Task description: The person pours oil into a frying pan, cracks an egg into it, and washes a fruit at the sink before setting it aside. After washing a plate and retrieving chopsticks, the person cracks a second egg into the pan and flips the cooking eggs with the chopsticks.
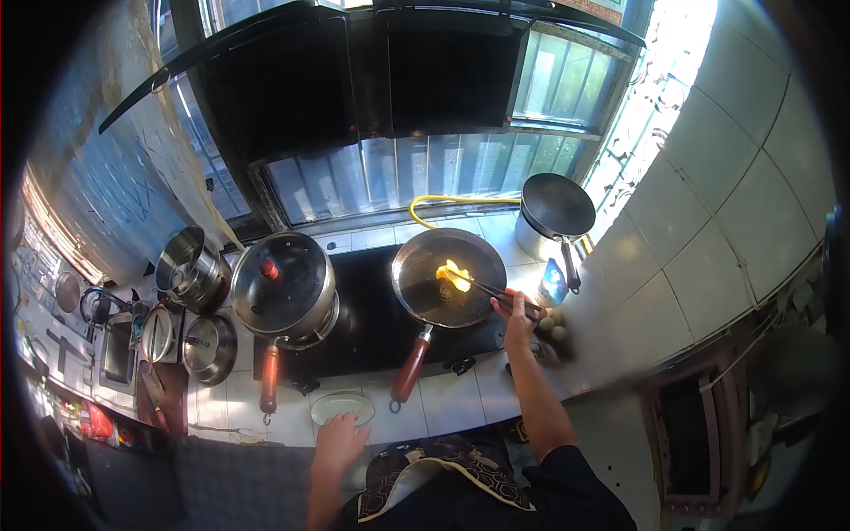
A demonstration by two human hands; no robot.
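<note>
"Yellow food, perhaps egg: where is it to be found, with the larger things named first?"

"The tiled table is taken up in part by a black stove. On its left side a lidded pan is seen; on its right, a frying pan, by which the food is held, near the middle of the cooking surface."

"And nearer the body?"

"An oval plate is set on the table, below the stove. The left hand is held at its near rim, fingers loosely spread, with nothing seen in its grasp; whether the plate is touched cannot be told."

"How is the right hand placed?"

"It is closed around dark chopsticks, whose tips are brought to the food. Beside that hand, small round items are seen."

"What step is judged to be in hand?"

"The food is apparently being worked with the tips. For the next move, light, controlled pressure is called for, as the pan's handle is not held."
</note>
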